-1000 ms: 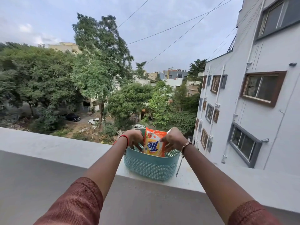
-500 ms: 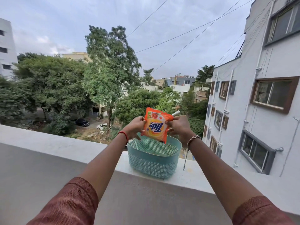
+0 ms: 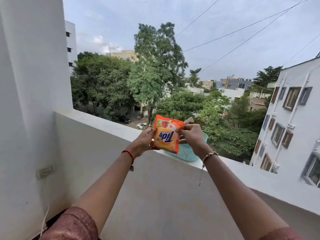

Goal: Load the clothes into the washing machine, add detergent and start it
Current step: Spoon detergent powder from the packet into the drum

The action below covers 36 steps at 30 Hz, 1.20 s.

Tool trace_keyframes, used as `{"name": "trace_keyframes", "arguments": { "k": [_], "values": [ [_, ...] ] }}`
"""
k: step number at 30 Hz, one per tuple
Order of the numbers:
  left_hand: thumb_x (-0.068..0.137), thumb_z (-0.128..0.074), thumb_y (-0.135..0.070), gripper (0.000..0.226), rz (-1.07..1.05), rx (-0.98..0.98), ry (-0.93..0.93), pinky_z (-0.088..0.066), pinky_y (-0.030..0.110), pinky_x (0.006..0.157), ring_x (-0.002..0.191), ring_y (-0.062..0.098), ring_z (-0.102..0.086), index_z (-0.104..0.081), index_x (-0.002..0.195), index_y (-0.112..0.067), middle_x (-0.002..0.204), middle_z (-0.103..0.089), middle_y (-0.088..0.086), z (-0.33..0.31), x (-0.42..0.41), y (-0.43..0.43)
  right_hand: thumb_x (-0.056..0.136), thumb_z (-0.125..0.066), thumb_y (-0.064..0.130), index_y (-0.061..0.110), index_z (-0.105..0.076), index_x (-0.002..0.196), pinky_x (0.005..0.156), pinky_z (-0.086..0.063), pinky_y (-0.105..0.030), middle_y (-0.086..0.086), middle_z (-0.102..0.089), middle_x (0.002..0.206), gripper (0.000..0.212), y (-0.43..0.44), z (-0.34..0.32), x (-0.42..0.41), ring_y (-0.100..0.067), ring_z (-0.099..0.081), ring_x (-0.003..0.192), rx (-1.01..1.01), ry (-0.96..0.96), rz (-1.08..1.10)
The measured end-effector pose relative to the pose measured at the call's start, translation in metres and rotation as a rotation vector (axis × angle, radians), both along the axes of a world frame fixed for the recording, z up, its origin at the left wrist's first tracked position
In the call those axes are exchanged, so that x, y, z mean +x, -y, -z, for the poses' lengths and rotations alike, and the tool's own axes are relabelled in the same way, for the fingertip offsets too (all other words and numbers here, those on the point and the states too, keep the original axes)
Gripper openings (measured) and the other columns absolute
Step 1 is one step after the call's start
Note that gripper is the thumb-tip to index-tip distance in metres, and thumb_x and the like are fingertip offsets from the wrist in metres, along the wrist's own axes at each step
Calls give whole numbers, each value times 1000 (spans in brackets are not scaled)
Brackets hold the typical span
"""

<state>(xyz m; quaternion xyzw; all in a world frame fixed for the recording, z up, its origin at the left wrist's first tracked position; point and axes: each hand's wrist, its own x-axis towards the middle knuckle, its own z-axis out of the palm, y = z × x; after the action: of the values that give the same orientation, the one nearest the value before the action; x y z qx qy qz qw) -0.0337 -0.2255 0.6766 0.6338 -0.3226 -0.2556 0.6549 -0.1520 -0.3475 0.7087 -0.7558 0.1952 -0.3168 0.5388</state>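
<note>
Holding the Tide detergent pkt (image 3: 165, 135) up w/ both hands at view centre, above the parapet ledge (image 3: 103, 118). My right hand (image 3: 190, 135) pinches its 2 o'clock corner, fingers (image 3: 180, 131) bunched together on the foil. My left hand (image 3: 143, 142) grips the 9 o'clock edge, fingers curled round it. Logo reads upside down. A teal basket (image 3: 188, 153) sits on the ledge at 4 o'clock from the pkt, partly hidden behind it. Trees & bldgs are beyond at 12.

The basket (image 3: 187, 154) sits on the parapet ledge (image 3: 103, 118). Just before it is the Tide detergent packet (image 3: 165, 136), left hand (image 3: 142, 142) at its left side, right hand (image 3: 190, 135) at its upper right corner.
</note>
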Motion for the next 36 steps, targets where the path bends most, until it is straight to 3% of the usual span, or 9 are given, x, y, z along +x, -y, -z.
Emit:
{"name": "trace_keyframes", "arguments": {
  "k": [3, 7, 10, 15, 19, 22, 24, 30, 36],
  "values": [
    [97, -38, -36, 38, -16, 69, -65, -57, 31, 70, 80, 19, -65, -55, 114, -7, 95, -67, 6, 43, -30, -59, 87, -57, -1, -4, -63, 88, 55, -53, -29, -10, -65, 76, 6, -44, 43, -15, -16, -60, 58, 46, -74, -91],
    [91, -53, -23, 16, 7, 133, -163, -53, 30, 79, 80, 13, -66, -62, 101, -13, 87, -71, -1, 91, -76, -139, 85, -58, -5, -11, -63, 88, 64, -56, -38, -15, -66, 81, 9, -103, 96, -37, -19, -63, 62, 34, -158, -210],
    [88, -58, -14, 11, -48, 167, -202, -54, 25, 75, 77, 7, -67, -63, 98, -16, 86, -72, -4, 114, -103, -195, 83, -61, -5, -1, -66, 83, 56, -55, -25, -10, -67, 76, 6, -148, 123, -55, -8, -64, 56, -4, -184, -337],
    [77, -66, -11, 26, -143, 175, -277, -54, 20, 65, 77, 8, -68, -60, 102, -10, 92, -69, 2, 134, -141, -282, 83, -62, -4, -8, -66, 89, 56, -56, -22, -12, -69, 79, 9, -220, 142, -76, -11, -67, 61, 19, -191, -480],
    [64, -75, 4, 47, -249, 303, -194, -55, 36, 85, 92, 19, -64, -60, 108, -5, 103, -67, 11, 152, -164, -355, 81, -64, -4, -9, -67, 90, 64, -58, -27, -19, -71, 88, 10, -280, 150, -82, -16, -68, 68, 11, -200, -653],
    [65, -73, 9, 43, -375, 330, -183, -58, 35, 74, 86, 22, -62, -61, 104, -5, 97, -65, 13, 160, -180, -406, 78, -67, -1, -12, -67, 85, 78, -55, -45, -22, -71, 90, 13, -329, 157, -80, -29, -69, 81, -13, -217, -750],
    [72, -65, 17, 43, -440, 333, -228, -59, 33, 62, 81, 23, -62, -58, 110, -1, 97, -64, 14, 159, -191, -433, 78, -68, -2, -15, -65, 86, 76, -56, -42, -21, -71, 86, 15, -360, 158, -81, -26, -68, 77, 2, -222, -817],
    [78, -66, 6, 31, -549, 283, -321, -59, 34, 60, 83, 19, -66, -60, 104, -9, 98, -67, 10, 160, -218, -531, 78, -66, -7, 11, -67, 66, 58, -54, -20, 9, -69, 58, 22, -459, 156, -77, -4, -65, 59, -1, -202, -988],
    [82, -68, -10, 22, -556, 269, -346, -57, 42, 72, 95, 19, -66, -62, 101, -20, 101, -69, 4, 159, -235, -614, 81, -63, -7, -3, -68, 79, 56, -57, -23, 4, -71, 59, 7, -544, 151, -77, -10, -67, 58, 131, -154, -1001]
  ]
}}
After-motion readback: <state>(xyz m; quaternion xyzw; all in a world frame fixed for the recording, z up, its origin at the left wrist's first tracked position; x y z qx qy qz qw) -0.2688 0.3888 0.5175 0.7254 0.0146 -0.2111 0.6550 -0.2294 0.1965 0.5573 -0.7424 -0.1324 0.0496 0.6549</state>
